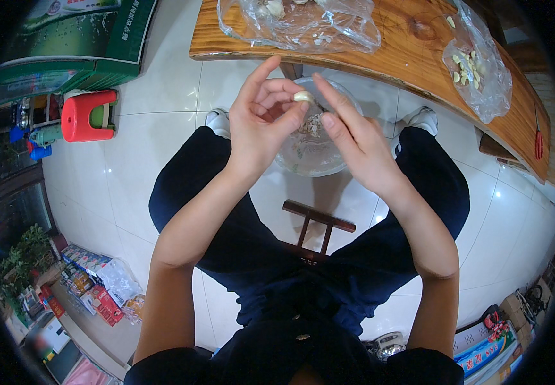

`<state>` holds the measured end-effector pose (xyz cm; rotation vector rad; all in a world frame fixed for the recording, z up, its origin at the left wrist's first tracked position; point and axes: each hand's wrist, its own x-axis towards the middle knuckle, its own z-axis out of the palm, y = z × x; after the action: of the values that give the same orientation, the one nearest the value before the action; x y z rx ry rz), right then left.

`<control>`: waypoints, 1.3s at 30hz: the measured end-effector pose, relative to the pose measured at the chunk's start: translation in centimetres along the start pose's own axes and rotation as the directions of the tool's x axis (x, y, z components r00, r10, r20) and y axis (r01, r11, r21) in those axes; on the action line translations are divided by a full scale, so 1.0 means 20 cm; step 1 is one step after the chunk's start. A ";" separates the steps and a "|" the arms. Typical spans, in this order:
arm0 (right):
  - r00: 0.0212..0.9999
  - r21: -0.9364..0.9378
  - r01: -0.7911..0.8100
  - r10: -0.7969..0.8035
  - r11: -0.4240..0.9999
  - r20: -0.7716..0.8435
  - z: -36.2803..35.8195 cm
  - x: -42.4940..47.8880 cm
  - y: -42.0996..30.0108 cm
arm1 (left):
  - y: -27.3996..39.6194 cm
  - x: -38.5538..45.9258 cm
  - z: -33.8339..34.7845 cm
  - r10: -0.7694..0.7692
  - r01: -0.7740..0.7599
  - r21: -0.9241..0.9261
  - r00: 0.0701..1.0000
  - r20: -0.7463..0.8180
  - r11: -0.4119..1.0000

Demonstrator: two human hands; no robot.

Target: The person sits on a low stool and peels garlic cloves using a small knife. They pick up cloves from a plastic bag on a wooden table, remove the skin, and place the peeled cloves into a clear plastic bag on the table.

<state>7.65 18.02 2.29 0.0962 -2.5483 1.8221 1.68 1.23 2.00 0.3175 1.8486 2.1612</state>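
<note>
My left hand (267,113) pinches a pale garlic clove (303,97) between thumb and fingers, its index finger raised. Close to the clove's right side is my right hand (356,130), thumb and index finger apart; its other fingers are mostly hidden, and I make out nothing held. Beneath both hands, a translucent plastic bin (306,161) stands on the floor, with garlic skins (312,126) inside. On the wooden table ahead, a clear plastic bag (349,33) holds garlic bulbs (273,8). Farther right, another clear bag (486,98) carries several peeled cloves (467,67).
A red-handled tool (539,144) lies at the right end of the wooden table (412,60). On the left are a red plastic stool (77,118) and a green display cabinet (114,48). A dark wooden crosspiece (318,215) shows between my knees. Packaged goods (106,303) sit at lower left.
</note>
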 end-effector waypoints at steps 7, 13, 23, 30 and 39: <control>0.997 0.069 0.005 -0.010 0.998 0.075 0.00 0.00 -0.01 | 0.01 0.00 0.01 -0.031 0.031 -0.042 0.999 0.016 0.999; 0.993 0.144 -0.094 0.082 0.985 0.087 -0.02 0.01 -0.01 | 0.00 0.00 0.00 -0.047 0.047 -0.061 0.999 0.014 0.997; 0.993 -0.072 0.111 -0.114 0.991 -0.037 0.02 -0.01 0.02 | 0.00 0.00 0.00 -0.050 0.051 -0.064 0.998 0.029 0.997; 0.999 -0.080 0.046 -0.047 0.996 -0.010 -0.01 0.00 0.03 | 0.01 -0.01 0.00 -0.038 0.039 -0.016 0.999 0.034 0.999; 0.992 0.047 -0.071 0.066 0.996 0.109 -0.02 -0.01 -0.01 | -0.01 0.00 0.00 -0.008 0.008 -0.003 0.999 0.048 1.000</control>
<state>7.93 18.26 2.60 0.1112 -2.6077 1.9589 1.71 1.20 1.87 0.3571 1.8176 2.1323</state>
